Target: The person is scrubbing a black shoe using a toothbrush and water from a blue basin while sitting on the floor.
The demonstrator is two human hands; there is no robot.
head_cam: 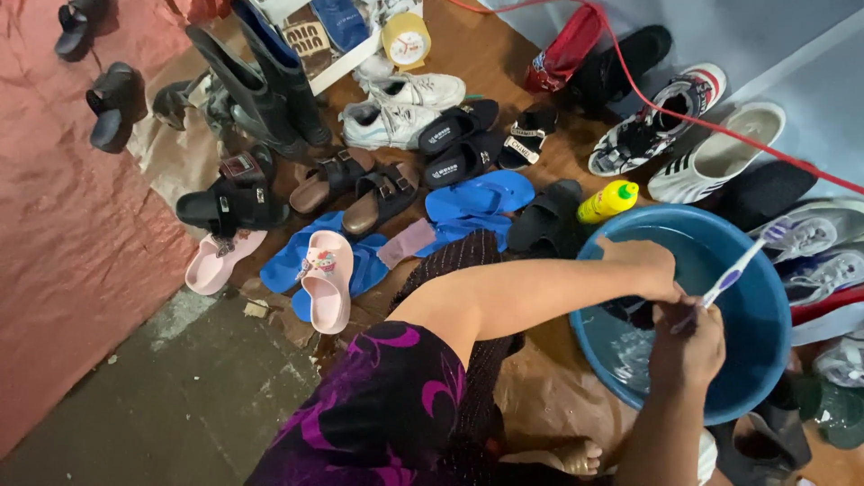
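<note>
Round blue plastic basin (765, 360), lower right of frame, holds water. Right hand (688, 346) fingers closed around slim white toothbrush (733, 274) above it; left hand (643, 265) grips a dark item, partly hidden.

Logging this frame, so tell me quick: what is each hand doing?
Left hand: reaching into the blue basin; grip cannot be told.
Right hand: closed on a toothbrush.

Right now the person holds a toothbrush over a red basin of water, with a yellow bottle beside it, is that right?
Not quite: the basin is blue, not red. The head view shows the right hand holding the toothbrush over its water, with the yellow bottle beside it.
</note>
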